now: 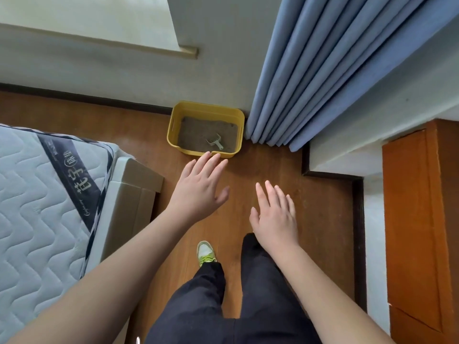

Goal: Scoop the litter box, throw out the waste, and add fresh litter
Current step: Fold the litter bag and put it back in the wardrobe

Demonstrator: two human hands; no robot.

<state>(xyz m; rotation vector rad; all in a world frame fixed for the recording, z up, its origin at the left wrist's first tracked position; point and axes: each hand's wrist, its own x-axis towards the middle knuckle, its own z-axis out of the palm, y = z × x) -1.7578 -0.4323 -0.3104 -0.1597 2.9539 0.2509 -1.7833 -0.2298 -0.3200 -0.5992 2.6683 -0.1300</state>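
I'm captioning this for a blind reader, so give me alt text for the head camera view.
Seen from above, a person's open left hand and right hand reach toward a yellow litter box on a wooden floor, a small scoop lying in its litter. A mattress lies left, blue curtains hang right.

Soft, even daylight — faint shadows on the floor point(273, 165); wide-angle bending at edges, slight overall softness.

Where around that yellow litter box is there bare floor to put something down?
Bare wood floor lies left of the litter box, between wall and mattress, and in front of it. The right side is crowded by the blue curtain.
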